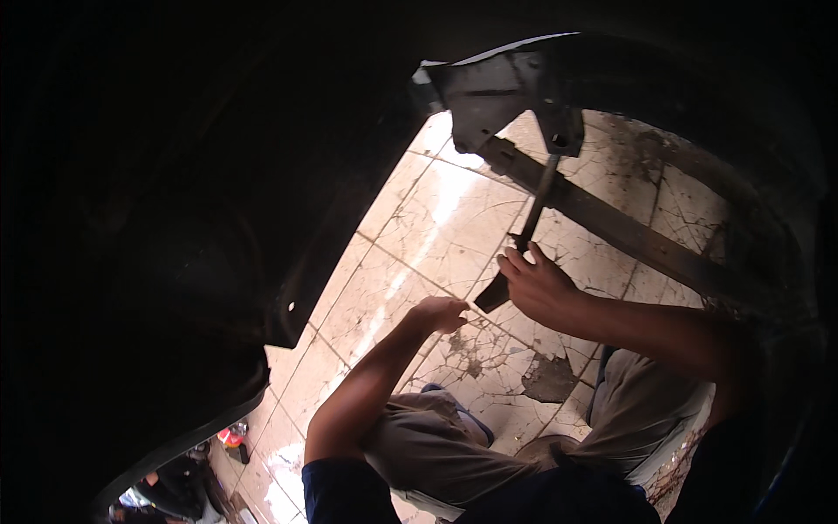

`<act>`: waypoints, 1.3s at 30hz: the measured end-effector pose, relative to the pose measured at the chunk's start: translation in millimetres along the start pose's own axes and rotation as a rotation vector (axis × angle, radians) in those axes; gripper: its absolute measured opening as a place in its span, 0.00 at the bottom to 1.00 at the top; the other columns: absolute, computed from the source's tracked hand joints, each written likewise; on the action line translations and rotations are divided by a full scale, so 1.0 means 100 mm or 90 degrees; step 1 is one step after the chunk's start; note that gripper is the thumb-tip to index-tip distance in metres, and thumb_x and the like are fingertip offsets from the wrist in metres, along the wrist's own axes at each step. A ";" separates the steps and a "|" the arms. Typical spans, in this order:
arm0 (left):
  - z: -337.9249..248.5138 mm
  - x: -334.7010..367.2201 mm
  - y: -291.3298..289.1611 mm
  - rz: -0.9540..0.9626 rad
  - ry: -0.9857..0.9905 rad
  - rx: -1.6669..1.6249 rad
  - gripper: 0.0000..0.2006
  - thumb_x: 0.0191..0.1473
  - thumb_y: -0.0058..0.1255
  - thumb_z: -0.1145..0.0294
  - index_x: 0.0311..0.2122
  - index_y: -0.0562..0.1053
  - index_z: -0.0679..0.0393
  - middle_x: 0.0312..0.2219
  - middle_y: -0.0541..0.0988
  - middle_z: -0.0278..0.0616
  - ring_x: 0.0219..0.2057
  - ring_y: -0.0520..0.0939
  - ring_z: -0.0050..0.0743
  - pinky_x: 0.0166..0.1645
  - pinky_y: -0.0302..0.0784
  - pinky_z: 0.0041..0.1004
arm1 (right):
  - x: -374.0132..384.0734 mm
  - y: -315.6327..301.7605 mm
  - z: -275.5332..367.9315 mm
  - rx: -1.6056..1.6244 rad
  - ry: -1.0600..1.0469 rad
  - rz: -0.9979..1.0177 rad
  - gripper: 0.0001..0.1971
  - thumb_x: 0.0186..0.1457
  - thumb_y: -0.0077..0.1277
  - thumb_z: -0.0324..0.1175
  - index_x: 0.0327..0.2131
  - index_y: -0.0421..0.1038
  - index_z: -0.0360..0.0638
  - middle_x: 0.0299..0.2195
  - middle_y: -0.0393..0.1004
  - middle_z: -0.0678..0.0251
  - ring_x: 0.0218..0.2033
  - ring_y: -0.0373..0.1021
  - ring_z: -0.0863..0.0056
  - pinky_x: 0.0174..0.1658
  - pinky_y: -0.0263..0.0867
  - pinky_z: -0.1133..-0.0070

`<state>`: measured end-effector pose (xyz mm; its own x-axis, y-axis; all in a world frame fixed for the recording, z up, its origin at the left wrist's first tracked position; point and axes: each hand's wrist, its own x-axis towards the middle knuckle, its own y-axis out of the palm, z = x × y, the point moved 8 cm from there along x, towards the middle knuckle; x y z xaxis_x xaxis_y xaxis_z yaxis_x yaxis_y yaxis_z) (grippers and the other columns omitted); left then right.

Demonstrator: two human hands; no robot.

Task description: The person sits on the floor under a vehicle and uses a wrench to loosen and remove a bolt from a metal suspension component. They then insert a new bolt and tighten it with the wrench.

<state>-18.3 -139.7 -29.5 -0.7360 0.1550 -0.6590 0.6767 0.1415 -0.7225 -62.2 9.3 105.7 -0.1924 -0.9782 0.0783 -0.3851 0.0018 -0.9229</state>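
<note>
A: From the head view, what has the right hand (539, 288) got?

B: It is closed around the lower end of a long dark tool (524, 236), probably a wrench or bar; the shaft runs up to a metal bracket (493, 100) on the dark underside of a vehicle. The grip sits low, I'd judge for leverage.

A: And the left hand (439, 313)?

B: Loosely curled just beside the tool's bottom tip, holding something thin and pale. I cannot tell what it is, or how tight that grip is.

A: Why that posture?

B: The person crouches on a cracked tiled floor (419, 236), knees up in grey trousers (428, 445), arms raised because the work hangs overhead. A flat dark bar (628, 231) slants away from the bracket.
</note>
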 end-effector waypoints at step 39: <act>0.05 0.04 0.08 0.054 -0.044 0.031 0.24 0.60 0.43 0.50 0.57 0.66 0.49 0.52 0.74 0.48 0.53 0.74 0.48 0.55 0.70 0.42 | 0.07 0.10 -0.06 0.049 -0.009 -0.007 0.12 0.46 0.51 0.36 0.27 0.80 0.39 0.43 0.71 0.56 0.53 0.61 0.58 0.51 0.64 0.61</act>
<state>-15.7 -142.6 -38.7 -0.6765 0.0958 -0.7302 0.7364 0.0826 -0.6715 -72.9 3.4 99.4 -0.1754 -0.9809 0.0834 -0.3162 -0.0241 -0.9484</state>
